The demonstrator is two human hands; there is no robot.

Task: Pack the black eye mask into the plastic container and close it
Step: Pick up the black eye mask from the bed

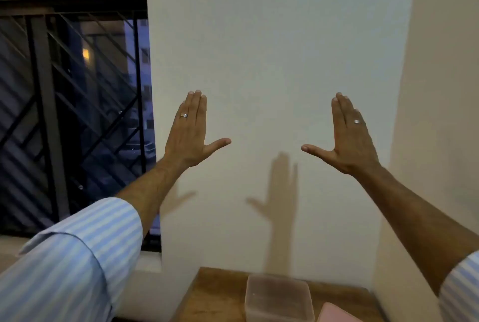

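Both my hands are raised in front of the white wall, palms facing away, fingers straight and thumbs stuck out sideways. My left hand (190, 131) holds nothing, and my right hand (348, 137) holds nothing; each wears a ring. Far below them, at the bottom edge, a clear plastic container (278, 298) stands open on a wooden table (215, 295). A pink lid-like piece (337, 314) lies just to its right, cut off by the frame. No black eye mask is in view.
A dark barred window (75, 103) fills the left side, with a sill below it. A wall corner (404, 140) juts out on the right, close to the table's far right end.
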